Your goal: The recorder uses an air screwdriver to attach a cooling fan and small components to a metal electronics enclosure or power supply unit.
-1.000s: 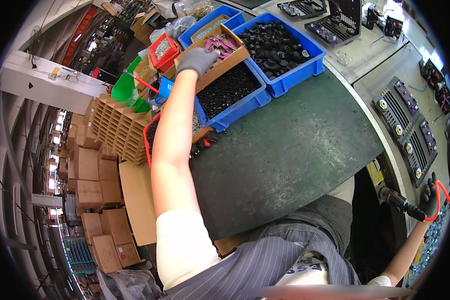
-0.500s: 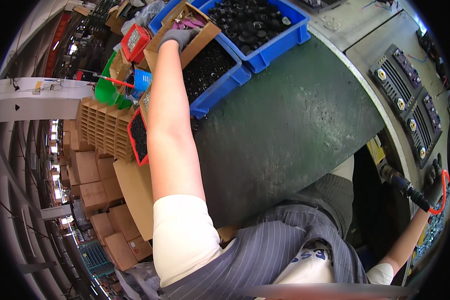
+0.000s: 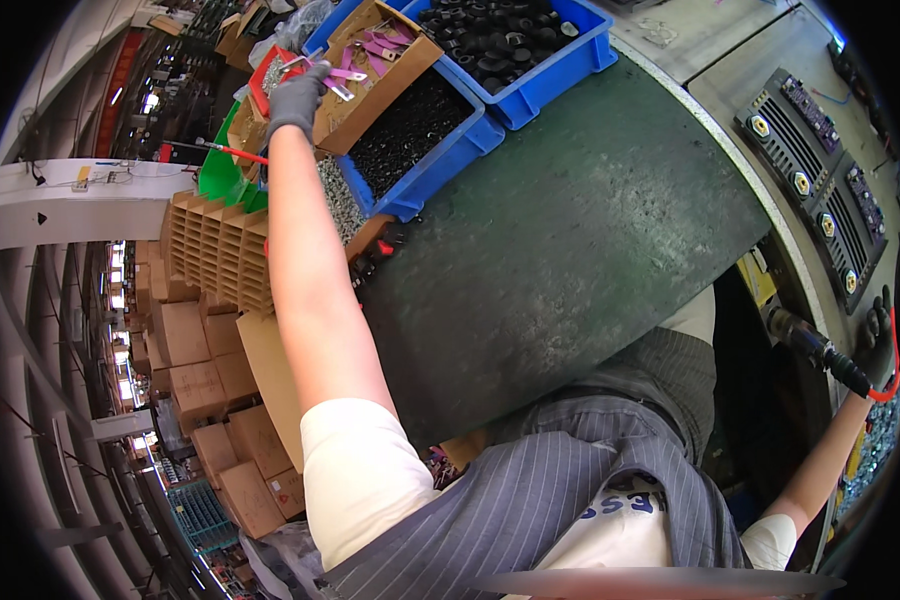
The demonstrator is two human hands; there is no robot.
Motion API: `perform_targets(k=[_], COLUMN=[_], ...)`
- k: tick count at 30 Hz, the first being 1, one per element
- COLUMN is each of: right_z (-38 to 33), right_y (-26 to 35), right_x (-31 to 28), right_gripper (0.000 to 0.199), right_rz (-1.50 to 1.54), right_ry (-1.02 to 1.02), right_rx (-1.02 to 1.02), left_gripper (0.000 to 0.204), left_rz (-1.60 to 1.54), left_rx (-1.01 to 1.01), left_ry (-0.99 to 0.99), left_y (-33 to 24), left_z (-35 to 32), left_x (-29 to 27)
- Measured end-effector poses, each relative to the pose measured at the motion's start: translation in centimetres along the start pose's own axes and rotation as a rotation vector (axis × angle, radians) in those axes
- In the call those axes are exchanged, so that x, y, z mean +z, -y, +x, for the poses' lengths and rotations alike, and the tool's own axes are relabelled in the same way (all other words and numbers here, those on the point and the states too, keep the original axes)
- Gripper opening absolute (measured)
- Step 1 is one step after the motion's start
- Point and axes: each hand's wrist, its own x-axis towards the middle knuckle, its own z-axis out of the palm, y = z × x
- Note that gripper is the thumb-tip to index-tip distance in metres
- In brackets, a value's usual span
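My left hand, in a dark grey glove, is closed on some flat metal strips with pink film on them. It is raised at the near-left side of a cardboard box where more such pink strips lie. My right hand, also gloved, rests at the far right by the bench edge with its fingers apart. A power screwdriver with a red hose hangs close to that wrist, in front of it; the hand does not appear to grip it.
Blue bins hold small black parts. A red bin, a green bin and a cardboard divider grid stand left. The dark green table spans the middle. Black slotted panels with circuit boards lie right.
My left hand has come out of the cardboard box, moving left, and now holds pink-filmed metal strips. Silver hardware and a red-black object by the blue bin have come into view.
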Motion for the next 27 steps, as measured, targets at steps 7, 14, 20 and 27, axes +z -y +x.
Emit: perform_targets(k=[7,14,20,27], right_z=[1.4,2.3,0.8,-0.8], right_y=[-1.0,-1.7,-1.2,-0.4], right_x=[-1.6,-4.5,-1.3,2.1], right_gripper=[0.044,0.034,0.038,0.039], right_rz=[0.045,0.096,0.035,-0.124], right_ry=[-0.179,0.043,-0.068,-0.116], right_rx=[0.078,0.048,0.07,-0.104], left_gripper=[0.044,0.045,0.047,0.042], left_rz=[-0.083,0.352,0.232,0.463], left_rx=[0.612,0.857,0.739,0.807], left_ry=[0.687,1.01,0.336,0.375], left_y=[-5.8,-5.9,-4.1,-1.8], left_z=[-13.1,-23.9,-27.2,-32.8], left_x=[4.4,15.6,13.6,14.9])
